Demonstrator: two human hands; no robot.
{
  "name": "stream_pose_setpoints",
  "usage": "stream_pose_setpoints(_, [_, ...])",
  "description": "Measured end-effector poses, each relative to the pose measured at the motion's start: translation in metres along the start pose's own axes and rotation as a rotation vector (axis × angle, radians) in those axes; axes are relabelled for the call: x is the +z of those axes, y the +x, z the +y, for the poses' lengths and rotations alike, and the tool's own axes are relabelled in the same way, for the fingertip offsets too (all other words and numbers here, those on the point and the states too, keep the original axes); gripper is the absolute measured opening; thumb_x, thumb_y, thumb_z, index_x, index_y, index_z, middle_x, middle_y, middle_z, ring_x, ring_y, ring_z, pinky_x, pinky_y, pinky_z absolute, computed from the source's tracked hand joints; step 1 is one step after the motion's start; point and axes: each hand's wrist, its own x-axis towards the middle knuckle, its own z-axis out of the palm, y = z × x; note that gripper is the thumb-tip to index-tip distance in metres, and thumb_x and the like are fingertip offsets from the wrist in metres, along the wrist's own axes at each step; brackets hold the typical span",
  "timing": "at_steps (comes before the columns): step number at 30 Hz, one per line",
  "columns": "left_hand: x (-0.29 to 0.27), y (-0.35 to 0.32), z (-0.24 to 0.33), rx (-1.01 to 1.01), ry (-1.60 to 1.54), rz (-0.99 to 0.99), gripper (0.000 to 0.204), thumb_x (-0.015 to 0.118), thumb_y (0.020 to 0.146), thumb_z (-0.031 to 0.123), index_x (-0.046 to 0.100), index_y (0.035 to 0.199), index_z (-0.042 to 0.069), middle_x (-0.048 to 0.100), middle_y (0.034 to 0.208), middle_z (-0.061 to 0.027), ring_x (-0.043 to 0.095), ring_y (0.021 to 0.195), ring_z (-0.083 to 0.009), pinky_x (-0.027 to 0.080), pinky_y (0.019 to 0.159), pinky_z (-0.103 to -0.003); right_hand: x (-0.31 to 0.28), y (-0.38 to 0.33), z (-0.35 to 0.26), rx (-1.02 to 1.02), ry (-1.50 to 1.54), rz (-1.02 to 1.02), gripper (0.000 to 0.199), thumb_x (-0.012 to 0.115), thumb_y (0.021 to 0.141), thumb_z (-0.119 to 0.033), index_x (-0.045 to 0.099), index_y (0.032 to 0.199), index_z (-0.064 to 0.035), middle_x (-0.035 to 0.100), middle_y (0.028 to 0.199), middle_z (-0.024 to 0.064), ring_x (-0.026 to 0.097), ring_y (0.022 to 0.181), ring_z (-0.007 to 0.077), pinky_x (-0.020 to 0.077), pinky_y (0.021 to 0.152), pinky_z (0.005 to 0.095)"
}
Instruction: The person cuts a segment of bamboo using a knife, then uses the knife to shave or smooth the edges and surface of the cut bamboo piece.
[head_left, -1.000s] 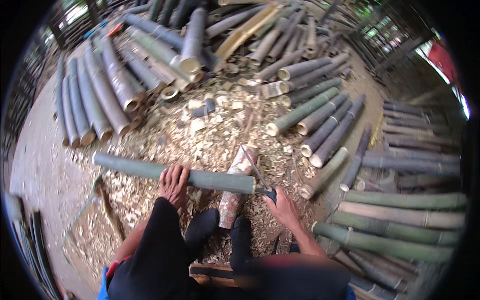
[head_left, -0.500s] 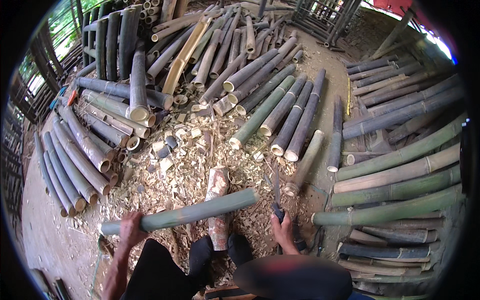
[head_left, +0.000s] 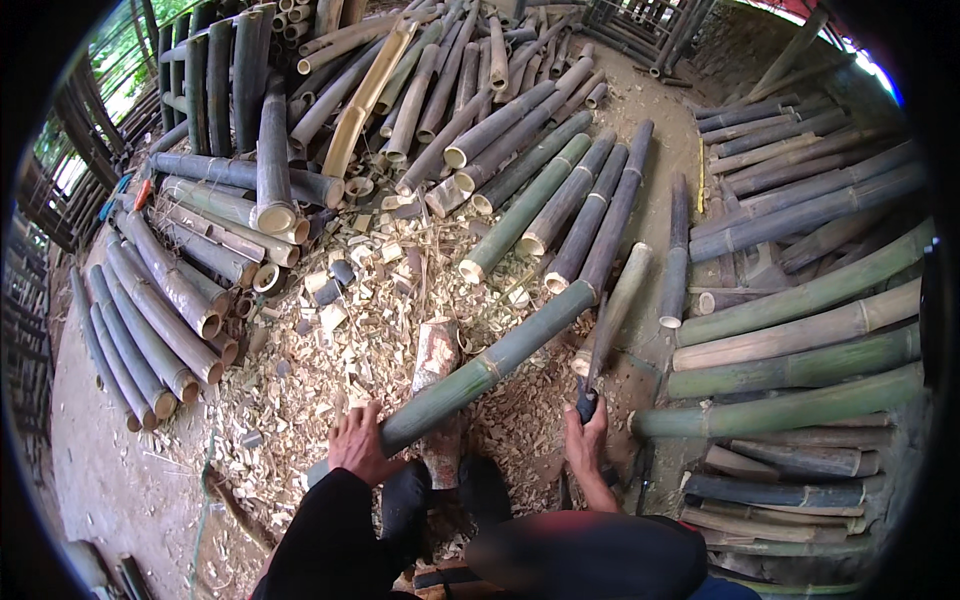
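Left hand (head_left: 358, 445) clamps green bamboo pole (head_left: 480, 368) on wooden block (head_left: 437, 362); right hand (head_left: 587, 440) fisted round knife (head_left: 597, 350). Best keep fingers clear of blade, pole steady.

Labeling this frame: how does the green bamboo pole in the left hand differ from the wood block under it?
The bamboo pole is long, green and smooth, slanting up to the right; the wood block is short, stubby, brown and rough. The left hand grips the pole; nothing grips the block. Both sit amid wood chips.
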Motion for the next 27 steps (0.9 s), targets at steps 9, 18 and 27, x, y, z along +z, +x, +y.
stream_pose_setpoints(9, [-0.006, -0.042, -0.027, -0.121, 0.063, -0.172, 0.065, 0.088, 0.073, 0.030, 0.052, 0.121, 0.007, 0.062, 0.118, -0.0164, 0.066, 0.117, -0.0382, 0.053, 0.102, -0.050, 0.022, -0.036, -0.093, -0.384, -0.325, -0.611, 0.040, 0.060, 0.108, -0.042, 0.053, 0.107, -0.0031, 0.070, 0.094, 0.0241, 0.072, 0.080, 0.0463, 0.0556, 0.069, 0.0545])
stream_pose_setpoints(18, [-0.022, -0.036, -0.033, -0.019, -0.033, -0.212, 0.063, 0.089, 0.071, 0.037, 0.061, 0.117, 0.004, 0.060, 0.121, -0.0199, 0.063, 0.121, -0.0405, 0.055, 0.102, -0.051, 0.040, -0.032, -0.089, -0.512, -0.377, -0.683, 0.045, 0.060, 0.106, -0.047, 0.053, 0.109, -0.0030, 0.070, 0.089, 0.0264, 0.071, 0.081, 0.0504, 0.0564, 0.067, 0.0598])
stream_pose_setpoints(27, [-0.023, -0.029, -0.042, -0.039, -0.108, -0.194, 0.069, 0.091, 0.068, 0.031, 0.055, 0.120, 0.004, 0.060, 0.120, -0.0186, 0.064, 0.118, -0.0387, 0.056, 0.098, -0.049, 0.029, -0.001, -0.087, -0.561, -0.445, -0.745, 0.045, 0.056, 0.108, -0.048, 0.048, 0.109, -0.0041, 0.069, 0.087, 0.0260, 0.071, 0.072, 0.0482, 0.0558, 0.060, 0.0586])
